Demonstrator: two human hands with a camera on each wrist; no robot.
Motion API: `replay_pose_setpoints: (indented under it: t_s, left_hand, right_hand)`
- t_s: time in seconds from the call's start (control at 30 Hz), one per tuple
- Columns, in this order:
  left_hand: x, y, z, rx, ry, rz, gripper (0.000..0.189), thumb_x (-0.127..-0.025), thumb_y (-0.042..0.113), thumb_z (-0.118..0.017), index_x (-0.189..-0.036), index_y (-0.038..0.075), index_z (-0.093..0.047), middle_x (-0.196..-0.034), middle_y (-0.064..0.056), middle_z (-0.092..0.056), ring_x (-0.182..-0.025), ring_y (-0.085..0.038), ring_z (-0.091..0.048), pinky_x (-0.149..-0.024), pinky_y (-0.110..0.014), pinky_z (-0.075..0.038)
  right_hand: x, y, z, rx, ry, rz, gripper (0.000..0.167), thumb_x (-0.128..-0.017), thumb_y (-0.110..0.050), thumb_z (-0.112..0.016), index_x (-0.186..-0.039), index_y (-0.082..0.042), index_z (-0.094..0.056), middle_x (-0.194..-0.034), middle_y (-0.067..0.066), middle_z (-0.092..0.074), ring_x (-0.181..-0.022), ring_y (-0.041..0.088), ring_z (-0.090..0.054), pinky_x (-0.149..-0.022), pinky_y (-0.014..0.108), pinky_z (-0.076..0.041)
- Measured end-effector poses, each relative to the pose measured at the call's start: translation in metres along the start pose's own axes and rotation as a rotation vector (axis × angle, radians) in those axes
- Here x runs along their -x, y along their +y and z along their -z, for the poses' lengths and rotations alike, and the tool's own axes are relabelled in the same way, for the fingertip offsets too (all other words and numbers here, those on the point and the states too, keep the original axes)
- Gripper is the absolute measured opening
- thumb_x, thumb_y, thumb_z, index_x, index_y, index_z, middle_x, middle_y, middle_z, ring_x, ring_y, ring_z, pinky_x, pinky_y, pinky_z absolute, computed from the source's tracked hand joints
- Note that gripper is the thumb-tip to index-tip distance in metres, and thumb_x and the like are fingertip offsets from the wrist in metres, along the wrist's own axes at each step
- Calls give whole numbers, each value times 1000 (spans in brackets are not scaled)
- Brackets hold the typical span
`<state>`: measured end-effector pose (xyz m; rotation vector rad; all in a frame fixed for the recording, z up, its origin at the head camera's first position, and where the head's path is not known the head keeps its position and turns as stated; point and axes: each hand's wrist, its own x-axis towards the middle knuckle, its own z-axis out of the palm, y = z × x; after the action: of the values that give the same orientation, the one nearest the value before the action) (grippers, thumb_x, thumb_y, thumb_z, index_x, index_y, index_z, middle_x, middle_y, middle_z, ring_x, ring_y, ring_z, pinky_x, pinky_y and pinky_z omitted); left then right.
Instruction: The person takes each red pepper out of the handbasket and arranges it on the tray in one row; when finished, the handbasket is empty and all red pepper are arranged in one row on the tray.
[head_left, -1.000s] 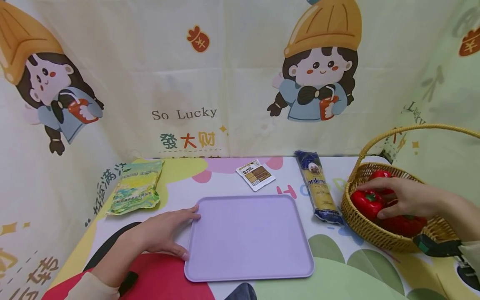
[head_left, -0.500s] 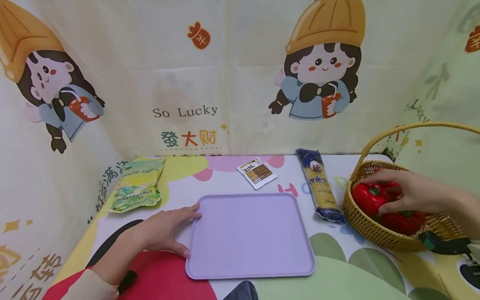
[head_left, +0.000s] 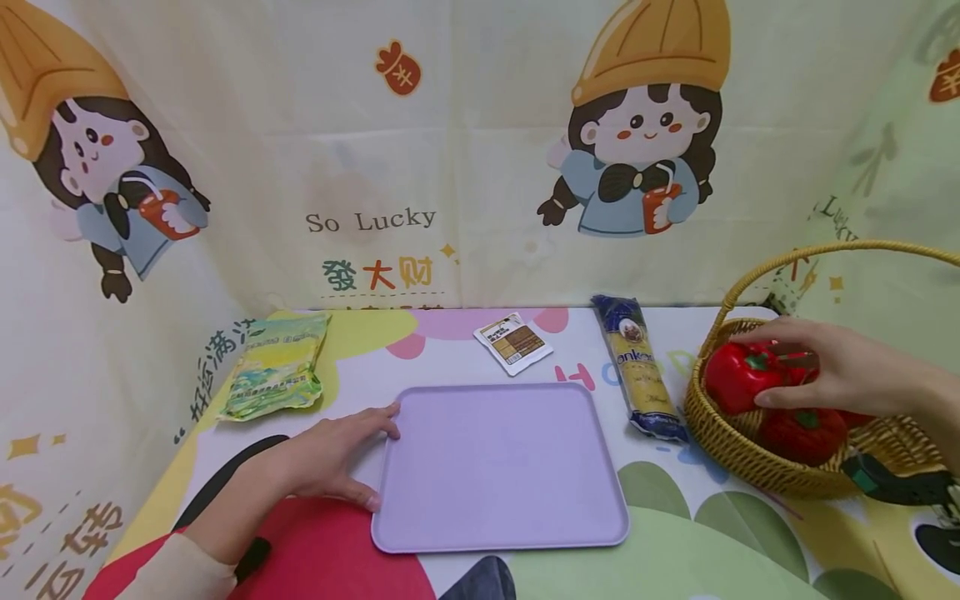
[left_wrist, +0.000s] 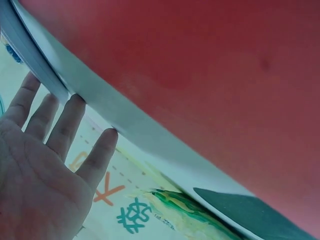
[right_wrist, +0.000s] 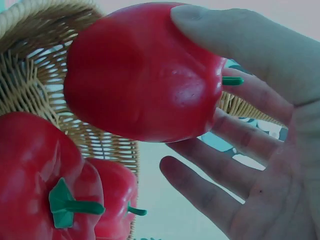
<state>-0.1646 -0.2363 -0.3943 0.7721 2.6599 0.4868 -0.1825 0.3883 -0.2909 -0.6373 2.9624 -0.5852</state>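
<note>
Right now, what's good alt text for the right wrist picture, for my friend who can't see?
A bare right hand grips a shiny red bell pepper with a green stem. Two more red peppers lie in a woven tan wicker basket.

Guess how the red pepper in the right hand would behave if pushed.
The red pepper would probably roll or wobble, given its rounded sides. Its glossy skin may feel slippery. It's likely stiff, since no dent shows beside the thumb.
</note>
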Motion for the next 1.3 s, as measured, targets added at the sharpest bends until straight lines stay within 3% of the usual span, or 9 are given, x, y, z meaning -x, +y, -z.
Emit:
replay_pose_setpoints:
  t_s: [0.17, 0.37, 0.53, 0.73, 0.83, 1.0, 1.2, 1.3]
  left_hand:
    - [-2, -2, -1, 4, 8, -11, 85, -67, 71, -84, -136, 30, -54, -166, -1, -33, -150, -31, -36, -110, -63, -41]
    - [-2, -2, -1, 44, -8, 5, 94, -65, 70, -86, -141, 28, -48, -168, -4, -28, -148, -31, -37, -114, -60, -39]
    - [-4, 0, 3, 35, -10, 1, 99, -65, 69, -86, -142, 23, -46, -168, -8, -29, -146, -31, -40, -116, -55, -38]
    - [-5, -1, 1, 14, -12, 15, 120, -64, 71, -85, -157, 14, -33, -153, 2, -46, -129, -20, -50, -110, -51, -44]
    - [-5, -2, -1, 3, -15, 18, 129, -65, 72, -85, -161, 11, -25, -141, 11, -51, -121, -15, -52, -107, -48, -46]
    - [-5, -2, -1, -2, -18, 24, 130, -65, 73, -84, -162, 11, -24, -138, 14, -51, -118, -12, -53, -107, -46, -47]
    - [-3, 1, 2, -7, -24, 28, 128, -65, 72, -85, -161, 11, -25, -139, 11, -51, -119, -16, -53, -106, -50, -46]
    - [-3, 2, 3, -1, -29, 34, 127, -65, 70, -86, -161, 11, -26, -140, 9, -51, -119, -18, -53, -106, -51, -46]
  right_hand:
    - [0, -6, 2, 28, 41, 9, 71, -74, -27, -94, -136, -15, -61, -130, 12, -60, -105, 29, -64, -64, 35, -62]
    - [6, -12, -2, 10, 61, 6, 75, -73, -29, -95, -137, -17, -58, -134, 12, -55, -107, 37, -63, -63, 31, -61]
    - [9, -17, -5, 58, 117, 49, 74, -73, -25, -95, -137, -18, -59, -132, 7, -53, -105, 34, -62, -62, 26, -58]
    - [10, -22, -5, 46, 157, 93, 78, -72, -19, -95, -140, -18, -58, -132, 4, -51, -103, 31, -61, -60, 26, -58]
    - [8, -27, -5, 27, 186, 93, 80, -69, -17, -97, -140, -20, -59, -131, 0, -52, -104, 20, -59, -61, 25, -58]
    - [6, -34, -5, 31, 231, 137, 82, -65, -13, -99, -138, -21, -62, -129, -2, -55, -103, -2, -52, -61, 23, -57]
    - [2, -49, -6, 41, 248, 204, 89, -63, -14, -100, -141, -23, -59, -131, -3, -55, -110, -7, -46, -62, 25, -58]
    - [0, -58, -7, 27, 255, 197, 89, -62, -15, -100, -140, -25, -60, -130, -7, -55, -110, -4, -48, -63, 25, -58]
